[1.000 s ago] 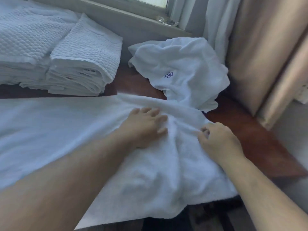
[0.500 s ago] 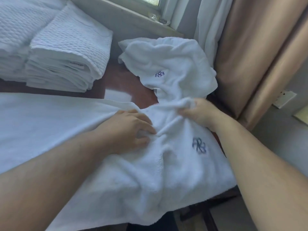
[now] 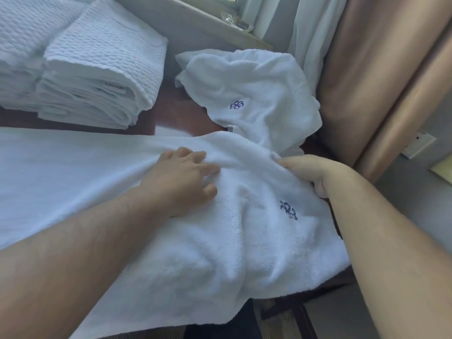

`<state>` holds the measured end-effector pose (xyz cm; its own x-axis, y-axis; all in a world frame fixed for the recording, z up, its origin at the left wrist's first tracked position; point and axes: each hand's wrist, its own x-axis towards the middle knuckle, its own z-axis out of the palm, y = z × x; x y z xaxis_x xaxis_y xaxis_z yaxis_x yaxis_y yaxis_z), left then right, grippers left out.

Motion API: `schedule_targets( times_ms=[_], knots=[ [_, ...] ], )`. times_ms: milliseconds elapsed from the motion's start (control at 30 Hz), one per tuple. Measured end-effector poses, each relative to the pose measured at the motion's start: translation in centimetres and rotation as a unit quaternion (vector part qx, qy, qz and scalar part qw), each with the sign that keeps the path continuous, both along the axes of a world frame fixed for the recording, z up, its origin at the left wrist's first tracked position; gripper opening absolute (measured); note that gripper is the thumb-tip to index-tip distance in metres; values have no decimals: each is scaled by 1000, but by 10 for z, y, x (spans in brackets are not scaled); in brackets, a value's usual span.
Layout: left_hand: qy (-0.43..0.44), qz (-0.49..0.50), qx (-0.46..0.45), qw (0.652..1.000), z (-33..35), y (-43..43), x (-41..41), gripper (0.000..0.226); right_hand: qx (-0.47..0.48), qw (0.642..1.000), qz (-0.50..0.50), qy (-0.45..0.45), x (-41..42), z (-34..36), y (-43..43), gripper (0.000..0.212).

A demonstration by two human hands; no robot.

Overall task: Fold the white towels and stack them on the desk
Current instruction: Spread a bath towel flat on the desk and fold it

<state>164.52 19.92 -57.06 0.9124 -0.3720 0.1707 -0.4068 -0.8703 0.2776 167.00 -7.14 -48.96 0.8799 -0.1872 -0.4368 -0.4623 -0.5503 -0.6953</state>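
While your left hand (image 3: 182, 178) presses spread fingers on the white towel (image 3: 220, 241) spread across the near desk (image 3: 171, 111), your right hand (image 3: 315, 172) grips its far-right edge.

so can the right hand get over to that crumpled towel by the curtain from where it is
Probably yes. The right hand sits just in front of the crumpled towel with nothing between them, but it grips the edge of the spread towel and would need to let go first.
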Motion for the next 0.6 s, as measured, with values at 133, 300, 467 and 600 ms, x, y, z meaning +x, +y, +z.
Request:
schedule_targets(
  times_ms=[133, 300, 467, 600],
  knots=[
    [-16, -2, -6, 1000, -2, 1, -3, 61, -159, 971, -30, -175, 9, -2, 5, 7],
    [-51, 2, -10, 999, 1, -1, -1, 39, -346, 873, -130, -319, -5, -11, 5, 34],
    [7, 34, 45, 998, 16, -21, -9, 69, -347, 914, -160, -137, -64, -26, -35, 69],
    [115, 104, 98, 983, 16, -63, -16, 99, -199, 972, -119, -30, -123, -27, -60, 91]
  ],
)
